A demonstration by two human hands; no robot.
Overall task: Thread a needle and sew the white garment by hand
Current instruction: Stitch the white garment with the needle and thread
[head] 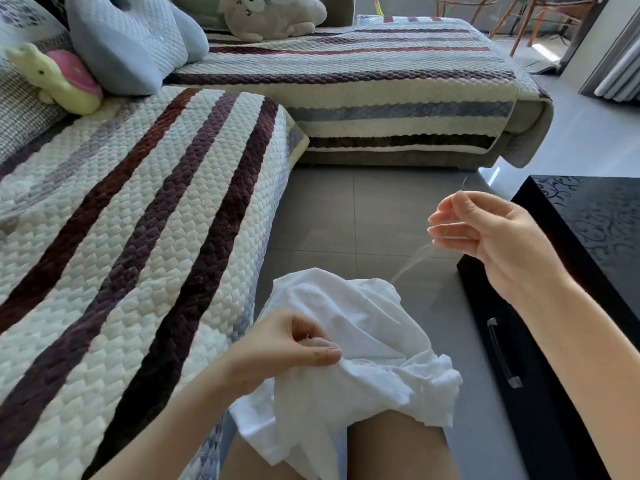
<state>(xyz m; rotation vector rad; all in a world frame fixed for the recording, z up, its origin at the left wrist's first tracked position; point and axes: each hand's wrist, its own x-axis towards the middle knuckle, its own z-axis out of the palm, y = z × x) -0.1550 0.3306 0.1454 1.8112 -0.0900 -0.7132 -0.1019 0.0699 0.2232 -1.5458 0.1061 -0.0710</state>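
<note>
The person sits at the edge of a sofa, and the white garment (pixel 363 341) lies bunched in a loose heap across their bare knees, its crumpled folds spilling to both sides of the lap. The left hand (pixel 287 344) is down on the cloth near its left side: the thumb is pressed flat against the curled forefinger and nips a small fold of the fabric between them, with the other fingers tucked in under the palm. The right hand (pixel 491 233) is lifted up and away to the right, well above the garment, palm turned inward. Its thumb and forefinger are closed together on a thin needle (pixel 462 187), whose fine end pokes up past the fingertips, while the remaining fingers are bent loosely beneath. From that hand a pale thread (pixel 412 263) runs down and leftward in a straight, faint line to the upper edge of the garment; just where it enters the cloth I cannot make out. To the left stretches the quilted sofa cover (pixel 138 220), cream with dark brown and grey stripes, and at its far end sit a green and pink plush snail (pixel 59 81), a pale blue cushion (pixel 128 39) and a grey plush animal (pixel 270 15). On the right stands a glossy black table (pixel 588 237) with a scroll pattern on top and a metal drawer handle (pixel 502 351) on its side. Grey floor tiles (pixel 363 209) show between sofa and table.
</note>
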